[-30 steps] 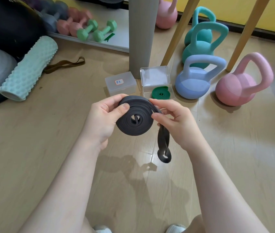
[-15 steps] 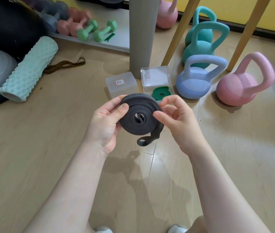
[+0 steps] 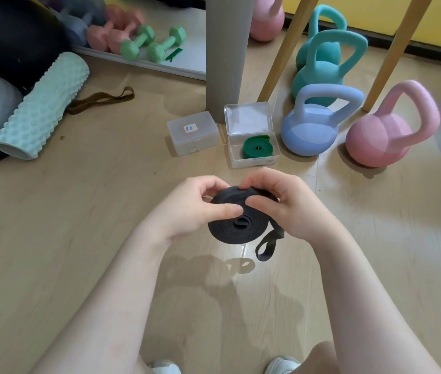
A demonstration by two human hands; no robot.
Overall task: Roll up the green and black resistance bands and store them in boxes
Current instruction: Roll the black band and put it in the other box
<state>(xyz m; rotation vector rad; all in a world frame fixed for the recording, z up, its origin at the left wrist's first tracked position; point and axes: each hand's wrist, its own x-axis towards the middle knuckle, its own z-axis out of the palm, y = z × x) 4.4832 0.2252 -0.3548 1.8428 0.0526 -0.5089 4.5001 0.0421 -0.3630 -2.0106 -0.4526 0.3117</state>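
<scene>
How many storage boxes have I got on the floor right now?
2. A closed box with a label sits left of the open box, which holds the rolled green band. Both lie beyond the hands, by the grey post.

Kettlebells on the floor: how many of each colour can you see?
Pink kettlebells: 2
Teal kettlebells: 2
Lavender kettlebell: 1
Total: 5
</scene>
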